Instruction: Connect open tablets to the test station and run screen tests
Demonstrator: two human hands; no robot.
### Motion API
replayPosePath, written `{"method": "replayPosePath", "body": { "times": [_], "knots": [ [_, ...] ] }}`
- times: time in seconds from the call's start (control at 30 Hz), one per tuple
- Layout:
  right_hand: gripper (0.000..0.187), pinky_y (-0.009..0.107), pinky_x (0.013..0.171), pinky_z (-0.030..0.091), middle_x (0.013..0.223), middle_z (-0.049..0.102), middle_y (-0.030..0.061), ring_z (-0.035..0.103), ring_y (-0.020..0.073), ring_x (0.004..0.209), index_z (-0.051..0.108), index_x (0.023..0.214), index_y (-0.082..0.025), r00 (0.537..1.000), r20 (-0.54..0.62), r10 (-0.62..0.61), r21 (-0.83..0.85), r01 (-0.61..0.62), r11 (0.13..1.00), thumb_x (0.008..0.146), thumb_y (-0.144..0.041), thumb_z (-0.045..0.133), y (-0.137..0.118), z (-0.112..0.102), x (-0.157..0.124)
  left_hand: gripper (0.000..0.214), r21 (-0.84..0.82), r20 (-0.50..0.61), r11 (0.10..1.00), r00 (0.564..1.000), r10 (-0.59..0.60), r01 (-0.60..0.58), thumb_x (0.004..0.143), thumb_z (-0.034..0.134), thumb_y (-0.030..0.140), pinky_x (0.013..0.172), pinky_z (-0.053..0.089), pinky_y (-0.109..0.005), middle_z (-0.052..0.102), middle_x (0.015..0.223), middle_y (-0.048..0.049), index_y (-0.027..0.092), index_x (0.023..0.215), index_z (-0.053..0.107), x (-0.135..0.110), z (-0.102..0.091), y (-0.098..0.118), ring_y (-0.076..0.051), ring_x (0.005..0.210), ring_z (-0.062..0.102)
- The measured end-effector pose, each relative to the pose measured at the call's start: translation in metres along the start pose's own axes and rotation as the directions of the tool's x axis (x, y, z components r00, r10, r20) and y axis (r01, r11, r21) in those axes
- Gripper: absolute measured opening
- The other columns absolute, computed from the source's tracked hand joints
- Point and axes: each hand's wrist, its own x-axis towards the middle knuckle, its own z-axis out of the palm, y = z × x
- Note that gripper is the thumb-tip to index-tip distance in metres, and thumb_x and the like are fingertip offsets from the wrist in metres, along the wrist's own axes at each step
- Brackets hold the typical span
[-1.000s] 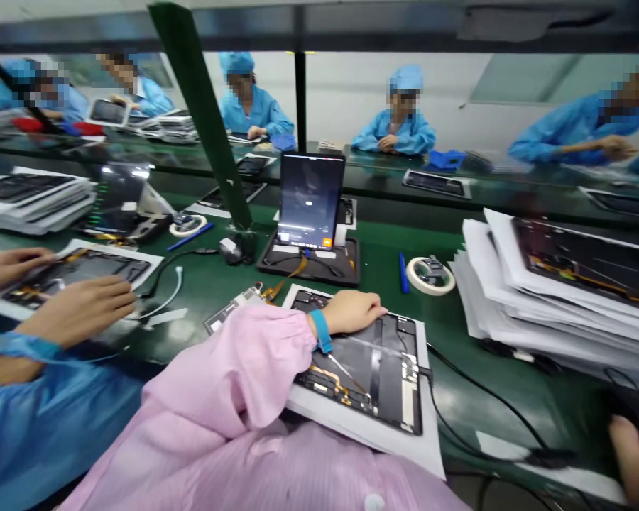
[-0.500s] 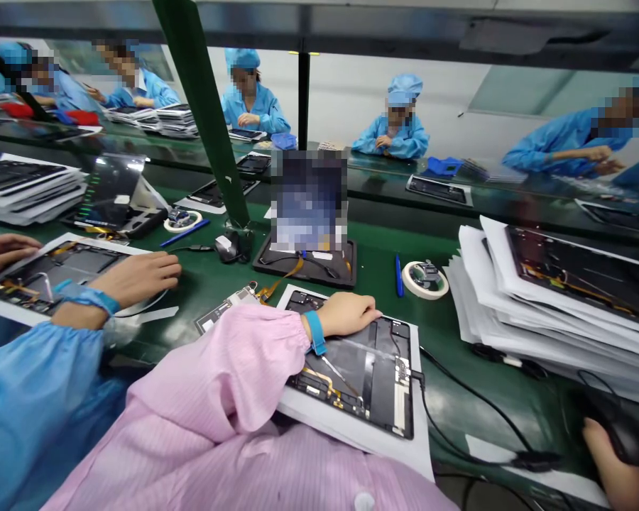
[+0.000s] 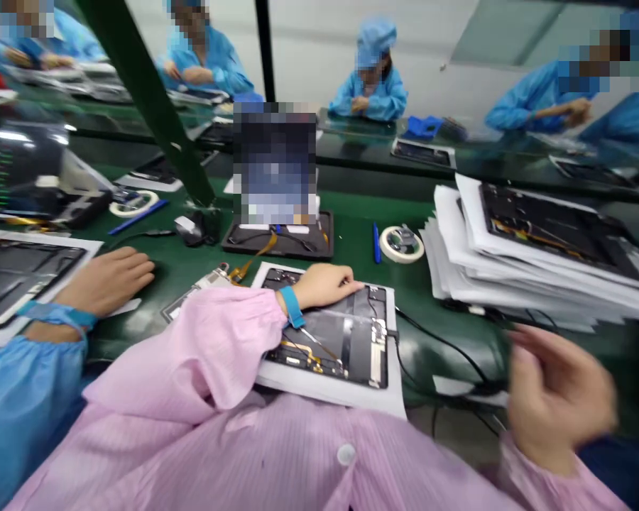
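My left hand (image 3: pixel 324 285), with a blue wrist strap, rests on an opened tablet housing (image 3: pixel 362 344) lying on white paper. Its fingers are curled; whether anything is under them is hidden. A black cable is plugged into the housing's right edge. Right of it, my right hand (image 3: pixel 559 390) is raised and blurred, fingers loosely bent and thumb apart, with nothing visible in it. Behind the housing stands a propped-up screen (image 3: pixel 275 170), pixelated, over a dark tray (image 3: pixel 277 245) with orange flex cables. A flat battery-like part (image 3: pixel 189 294) lies left, partly under my sleeve.
At the right rises a stack of white paper sheets and tablet housings (image 3: pixel 511 270). A tape roll (image 3: pixel 402 243) and blue pen (image 3: pixel 376 243) lie beyond my housing. On the left, a co-worker's hand (image 3: pixel 106 280) rests near another housing (image 3: pixel 15 273). A green post (image 3: pixel 143 92) slants down.
My right hand has let go of a black computer mouse and come up and inward, to the left. My left hand stays on the housing. The view has tilted down slightly.
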Motion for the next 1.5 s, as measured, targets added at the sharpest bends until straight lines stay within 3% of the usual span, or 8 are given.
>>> {"method": "replayPosePath", "body": {
  "times": [0.03, 0.17, 0.4, 0.47, 0.7, 0.83, 1.0, 1.5],
  "knots": [
    [0.034, 0.038, 0.064, 0.051, 0.086, 0.063, 0.0110, 0.063, 0.0256, 0.076, 0.060, 0.107, -0.020, 0.970, 0.241, 0.033, 0.064, -0.050, 0.997, 0.087, -0.047, 0.052, -0.019, 0.009, -0.001, 0.045, -0.008, -0.005, 1.000, 1.000, 0.000, 0.000, 0.091, 0.041, 0.059, 0.063, 0.040, -0.027, 0.071, 0.087, -0.0024, 0.022, 0.090, 0.066, 0.000, 0.000, -0.001, -0.020, 0.079, 0.064],
    [0.036, 0.021, 0.039, 0.027, 0.051, 0.046, -0.0046, 0.040, 0.0101, 0.042, 0.055, 0.087, -0.020, 0.390, 0.920, 0.045, 0.104, -0.351, 0.931, 0.086, -0.056, 0.054, -0.051, 0.054, 0.004, 0.045, -0.027, -0.004, 1.000, 1.000, -0.011, 0.010, 0.088, 0.044, 0.060, 0.059, 0.035, -0.026, 0.070, 0.082, -0.0017, 0.021, 0.087, 0.066, 0.001, 0.002, -0.004, -0.019, 0.073, 0.062],
    [0.045, 0.016, 0.035, 0.017, 0.044, 0.032, -0.0092, 0.024, 0.0049, 0.037, 0.050, 0.074, -0.019, 0.114, 0.993, 0.026, 0.043, -0.566, 0.823, 0.085, -0.062, 0.052, -0.037, 0.070, 0.012, 0.045, -0.058, 0.024, 0.997, 0.999, -0.041, 0.042, 0.085, 0.047, 0.063, 0.057, 0.032, -0.027, 0.069, 0.081, -0.0007, 0.022, 0.085, 0.065, 0.001, 0.002, -0.005, -0.018, 0.072, 0.060],
    [0.045, 0.016, 0.034, 0.015, 0.042, 0.030, -0.0102, 0.022, 0.0045, 0.035, 0.050, 0.073, -0.019, 0.179, 0.978, 0.109, 0.027, -0.624, 0.781, 0.083, -0.062, 0.057, -0.030, 0.059, 0.016, 0.045, -0.065, 0.024, 0.996, 0.998, -0.057, 0.058, 0.085, 0.047, 0.063, 0.057, 0.032, -0.027, 0.069, 0.081, -0.0006, 0.022, 0.086, 0.065, 0.001, 0.002, -0.004, -0.019, 0.072, 0.061],
    [0.039, 0.019, 0.030, 0.029, 0.060, 0.055, -0.0014, 0.051, 0.0134, 0.044, 0.054, 0.092, -0.023, 0.739, 0.605, 0.297, 0.461, -0.628, 0.627, 0.082, -0.061, 0.059, -0.033, 0.009, 0.021, 0.044, -0.062, 0.041, 0.996, 0.997, -0.068, 0.071, 0.085, 0.048, 0.062, 0.058, 0.033, -0.027, 0.069, 0.079, -0.0014, 0.021, 0.082, 0.065, 0.003, 0.000, -0.003, -0.019, 0.072, 0.061],
    [0.030, 0.024, 0.041, 0.042, 0.070, 0.058, 0.0015, 0.055, 0.0137, 0.053, 0.057, 0.088, -0.021, 0.605, 0.788, 0.114, 0.323, -0.564, 0.760, 0.084, -0.050, 0.062, -0.048, 0.028, 0.002, 0.043, -0.065, 0.036, 0.996, 0.998, -0.054, 0.057, 0.086, 0.048, 0.061, 0.057, 0.031, -0.026, 0.069, 0.079, -0.0016, 0.021, 0.084, 0.065, 0.002, 0.000, -0.003, -0.019, 0.071, 0.060],
    [0.022, 0.029, 0.070, 0.049, 0.088, 0.058, 0.0034, 0.057, 0.0160, 0.080, 0.055, 0.102, -0.021, 0.665, 0.746, 0.029, 0.235, -0.304, 0.923, 0.090, -0.039, 0.056, -0.036, 0.066, -0.012, 0.043, -0.046, 0.035, 0.998, 0.998, -0.046, 0.048, 0.086, 0.048, 0.061, 0.056, 0.030, -0.026, 0.068, 0.078, -0.0010, 0.021, 0.083, 0.064, 0.002, 0.000, -0.003, -0.018, 0.070, 0.060],
    [0.024, 0.025, 0.061, 0.043, 0.081, 0.052, 0.0002, 0.053, 0.0136, 0.072, 0.050, 0.109, -0.021, 0.608, 0.793, 0.034, 0.262, -0.391, 0.882, 0.092, -0.038, 0.052, -0.030, 0.070, -0.015, 0.042, -0.051, 0.028, 0.998, 0.998, -0.048, 0.049, 0.086, 0.049, 0.060, 0.057, 0.031, -0.027, 0.069, 0.080, -0.0014, 0.021, 0.085, 0.065, 0.001, 0.000, -0.002, -0.019, 0.071, 0.060]
  ]
}}
